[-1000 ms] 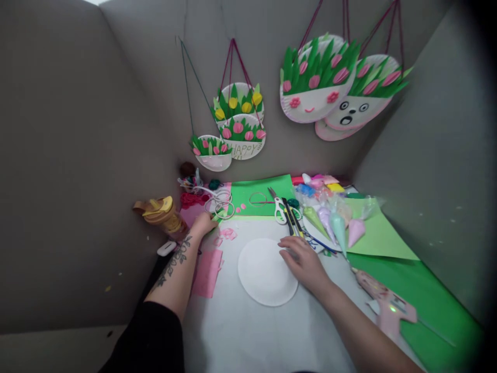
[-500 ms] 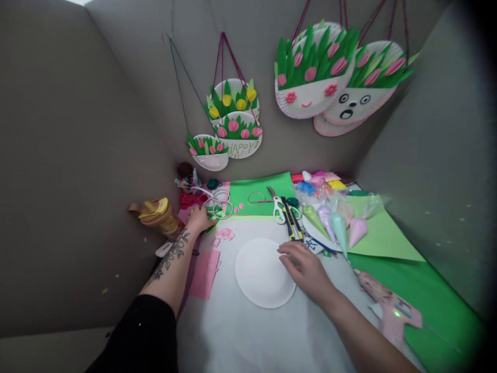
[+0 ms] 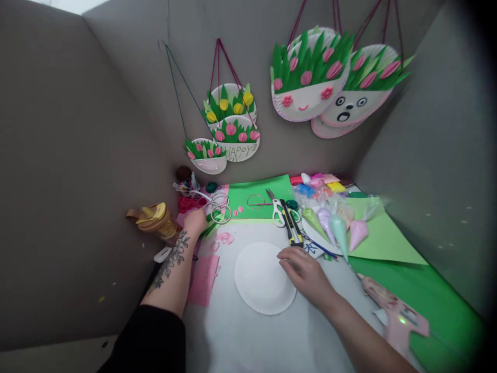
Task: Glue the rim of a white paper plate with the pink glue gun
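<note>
My left hand (image 3: 195, 221) reaches to the left back of the table, beside cut green paper leaves (image 3: 209, 228) and silvery rings (image 3: 221, 213). Its fingers point away and are mostly hidden, so what they touch is unclear. A white paper plate (image 3: 262, 280) lies flat in the middle of the table. Over the plate's right edge hovers my right hand (image 3: 308, 272), fingers loosely bent and thumb apart, with nothing in it. Pink paper (image 3: 205, 280) and small pink cut pieces (image 3: 225, 238) lie left of the plate.
Scissors (image 3: 277, 210) and a yellow-black cutter (image 3: 291, 225) lie behind the plate. Piping bags (image 3: 338, 232) and a pink glue gun (image 3: 398, 311) are at right. A brown cup (image 3: 161, 223) stands at left. Decorated plates (image 3: 310, 98) hang on the grey wall.
My left hand has turned, and its fingers now show less; more of the green leaves shows beside it. The right hand stays by the plate. The view has shifted slightly.
</note>
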Demonstrator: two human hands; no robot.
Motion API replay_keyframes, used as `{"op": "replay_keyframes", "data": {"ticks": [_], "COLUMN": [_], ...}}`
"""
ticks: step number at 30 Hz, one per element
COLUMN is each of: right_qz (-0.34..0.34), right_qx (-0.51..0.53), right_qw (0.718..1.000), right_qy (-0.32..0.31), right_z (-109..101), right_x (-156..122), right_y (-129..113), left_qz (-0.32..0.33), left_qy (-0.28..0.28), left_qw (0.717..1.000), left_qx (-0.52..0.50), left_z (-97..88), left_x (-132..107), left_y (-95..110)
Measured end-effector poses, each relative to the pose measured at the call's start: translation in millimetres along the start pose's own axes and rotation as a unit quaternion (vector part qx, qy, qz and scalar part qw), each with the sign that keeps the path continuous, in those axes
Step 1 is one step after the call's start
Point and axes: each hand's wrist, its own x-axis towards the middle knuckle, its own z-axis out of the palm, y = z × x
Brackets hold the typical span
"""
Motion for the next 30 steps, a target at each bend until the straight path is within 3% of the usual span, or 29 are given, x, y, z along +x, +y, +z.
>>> {"op": "replay_keyframes", "data": {"ticks": [4,9,20,30], "right_qz": [-0.002,0.002,-0.003,-0.001], "right_qx": [0.008,0.015,0.018,0.021], "right_qw": [1.0,0.999,0.999,0.999], "right_qy": [-0.021,-0.036,-0.03,-0.032], "right_z": [4.8,4.7,3.0,1.1], "right_x": [-2.5,-2.8,-2.4,-4.0], "right_y": [1.2,-1.1,-0.4,-1.9], "left_qz": [0.008,-0.002,-0.004,0.009], "left_qy": [-0.034,-0.035,-0.069,-0.127], "left_qw": [0.999,0.999,0.997,0.991], "left_qx": [-0.008,-0.023,-0.035,-0.042], "left_z": [7.2,19.3,13.9,17.8], "left_x": [-13.2,-22.2,-18.9,-20.4], "left_y": [-5.6,-1.6,0.1,18.4]}}
